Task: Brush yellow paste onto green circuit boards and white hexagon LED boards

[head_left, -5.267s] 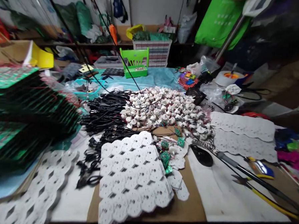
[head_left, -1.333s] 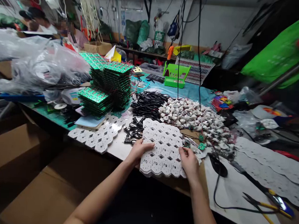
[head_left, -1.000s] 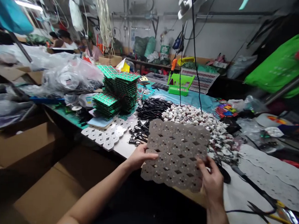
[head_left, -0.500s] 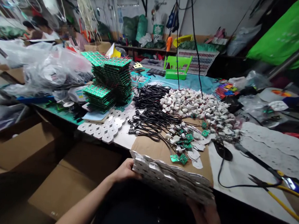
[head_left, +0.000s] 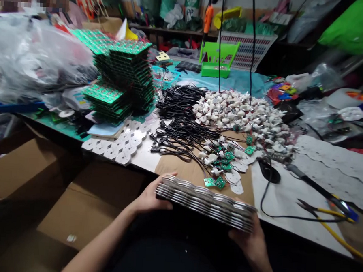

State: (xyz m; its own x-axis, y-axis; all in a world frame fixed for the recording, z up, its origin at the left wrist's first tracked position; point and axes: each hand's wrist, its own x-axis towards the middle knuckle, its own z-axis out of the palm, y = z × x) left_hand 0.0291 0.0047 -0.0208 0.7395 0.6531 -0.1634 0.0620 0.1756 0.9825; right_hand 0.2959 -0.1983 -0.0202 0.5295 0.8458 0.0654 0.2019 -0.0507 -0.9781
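Note:
Between my two hands, at the table's front edge, is a stack of thin grey scalloped sheets (head_left: 205, 203), its layered wavy edge turned toward me. My left hand (head_left: 152, 197) grips the stack's left end, thumb below and fingers behind. At the other end my right hand (head_left: 252, 241) is closed round the right corner, its fingers partly hidden. Beyond the stack, on brown cardboard, lie small green circuit boards (head_left: 220, 182) with wires and white plug-like parts. A flat scalloped white panel (head_left: 120, 147) rests on the table to the left.
Tall stacks of green circuit-board panels (head_left: 130, 68) stand at the left. Bundled black cords (head_left: 181, 132) and a heap of white parts (head_left: 237, 114) fill the middle. Yellow-handled pliers (head_left: 320, 210) and a black-handled tool (head_left: 312, 185) lie right. Open cardboard boxes (head_left: 83, 208) sit below left.
The stack has tilted, so its layered edge faces me instead of its broad perforated face. Both hands have turned with it, still holding its ends. The view has dipped downward.

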